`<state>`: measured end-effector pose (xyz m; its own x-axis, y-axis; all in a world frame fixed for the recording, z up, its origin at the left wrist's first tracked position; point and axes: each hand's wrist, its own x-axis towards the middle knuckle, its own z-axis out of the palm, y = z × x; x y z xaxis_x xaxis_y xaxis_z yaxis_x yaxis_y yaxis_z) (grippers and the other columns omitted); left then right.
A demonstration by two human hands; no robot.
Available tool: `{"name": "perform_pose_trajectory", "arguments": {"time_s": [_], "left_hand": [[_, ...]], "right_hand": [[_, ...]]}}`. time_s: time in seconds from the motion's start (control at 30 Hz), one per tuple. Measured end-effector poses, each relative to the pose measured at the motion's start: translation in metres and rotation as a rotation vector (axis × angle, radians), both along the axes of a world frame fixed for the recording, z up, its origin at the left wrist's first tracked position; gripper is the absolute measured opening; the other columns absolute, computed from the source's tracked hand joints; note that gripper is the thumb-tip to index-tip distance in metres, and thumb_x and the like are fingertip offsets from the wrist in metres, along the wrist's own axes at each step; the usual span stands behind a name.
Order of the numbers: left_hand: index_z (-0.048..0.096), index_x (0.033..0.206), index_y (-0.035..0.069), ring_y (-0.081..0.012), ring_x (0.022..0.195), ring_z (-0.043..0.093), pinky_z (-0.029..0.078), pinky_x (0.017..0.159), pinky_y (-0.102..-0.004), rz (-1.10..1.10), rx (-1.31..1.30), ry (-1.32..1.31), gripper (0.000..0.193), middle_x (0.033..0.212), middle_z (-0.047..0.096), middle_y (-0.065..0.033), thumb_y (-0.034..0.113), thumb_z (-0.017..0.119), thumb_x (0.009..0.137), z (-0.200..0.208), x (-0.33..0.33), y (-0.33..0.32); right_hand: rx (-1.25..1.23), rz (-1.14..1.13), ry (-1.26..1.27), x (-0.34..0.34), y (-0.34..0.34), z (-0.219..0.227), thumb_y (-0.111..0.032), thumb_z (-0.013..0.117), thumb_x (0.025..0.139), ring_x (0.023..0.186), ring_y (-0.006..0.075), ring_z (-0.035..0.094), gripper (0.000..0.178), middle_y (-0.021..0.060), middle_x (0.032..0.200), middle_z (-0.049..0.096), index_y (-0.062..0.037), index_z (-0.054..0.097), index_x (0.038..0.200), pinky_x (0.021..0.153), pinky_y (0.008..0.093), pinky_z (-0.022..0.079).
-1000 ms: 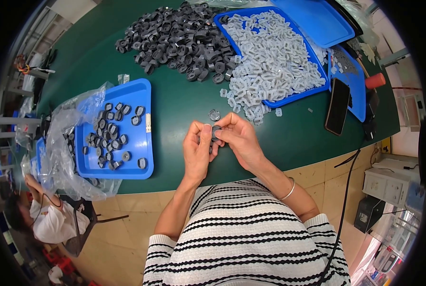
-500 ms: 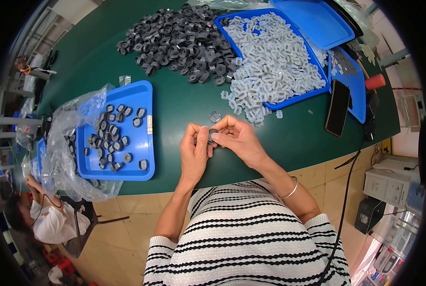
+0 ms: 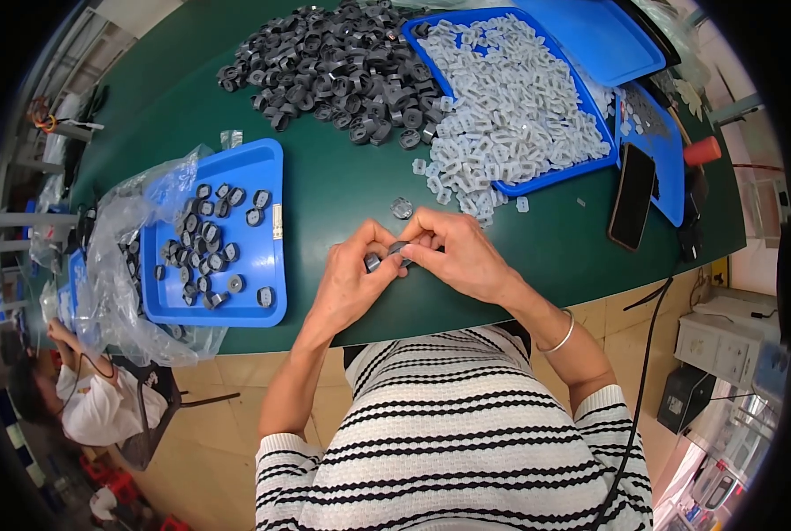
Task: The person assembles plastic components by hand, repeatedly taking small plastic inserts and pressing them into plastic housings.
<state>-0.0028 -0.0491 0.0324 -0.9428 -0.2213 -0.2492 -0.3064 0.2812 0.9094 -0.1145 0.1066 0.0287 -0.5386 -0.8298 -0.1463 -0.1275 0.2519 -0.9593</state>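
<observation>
Near the table's front edge my left hand (image 3: 351,270) and my right hand (image 3: 457,257) meet, fingers closed. Between their fingertips is a small dark grey round plastic part (image 3: 396,250), mostly covered by thumbs and fingers. A greyish piece (image 3: 372,262) also shows between my left thumb and fingers; whether it belongs to the same part I cannot tell. Just beyond the hands a small clear round piece (image 3: 401,208) lies on the green table (image 3: 325,199). Farther off is a heap of dark grey round parts (image 3: 334,71), beside many translucent white pieces (image 3: 510,106).
The white pieces spill from a blue tray (image 3: 555,183). A blue tray (image 3: 258,252) at left holds several grey parts, with a clear plastic bag (image 3: 112,265) against it. At right are a phone (image 3: 632,196) and a red cylinder (image 3: 702,151). A person (image 3: 103,398) sits far left.
My hands have drawn slightly apart and their grip on the grey part has shifted; my left hand moved left and my elbows spread. The view has shifted a little.
</observation>
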Motion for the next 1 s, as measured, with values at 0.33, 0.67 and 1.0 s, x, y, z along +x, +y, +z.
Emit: {"name": "perform_pose_trajectory", "arguments": {"time_s": [0.33, 0.67, 1.0], "left_hand": [[0.053, 0.096, 0.002, -0.0103, 0.057, 0.053, 0.039, 0.053, -0.0284, -0.015, -0.075, 0.056, 0.019, 0.074, 0.07, -0.0074, 0.007, 0.066, 0.084, -0.002, 0.002, 0.007], [0.051, 0.104, 0.004, -0.0079, 0.053, 0.051, 0.038, 0.049, -0.0242, 0.037, 0.177, -0.018, 0.023, 0.078, 0.069, -0.009, 0.005, 0.064, 0.086, 0.001, 0.007, 0.003], [0.049, 0.103, 0.004, -0.0041, 0.054, 0.046, 0.036, 0.045, -0.0207, 0.04, 0.345, -0.058, 0.02, 0.073, 0.059, -0.0013, 0.008, 0.064, 0.089, -0.002, 0.003, 0.002]], "right_hand": [[0.007, 0.151, 0.449, -0.005, -0.003, 0.011, -0.003, 0.066, 0.078, 0.066, 0.0249, 0.06, 0.018, 0.0111, 0.072, 0.059, -0.0015, 0.053, 0.091, 0.06, 0.0365, 0.048], [-0.117, 0.061, -0.08, 0.002, 0.005, 0.004, -0.001, 0.064, 0.079, 0.073, 0.0305, 0.059, 0.024, 0.013, 0.077, 0.058, 0.0007, 0.055, 0.102, 0.065, 0.0414, 0.049], [-0.298, -0.028, 0.611, 0.018, 0.008, -0.015, -0.003, 0.076, 0.072, 0.074, 0.0225, 0.056, 0.038, 0.0069, 0.081, 0.058, -0.0037, 0.063, 0.108, 0.065, 0.0343, 0.046]]}}
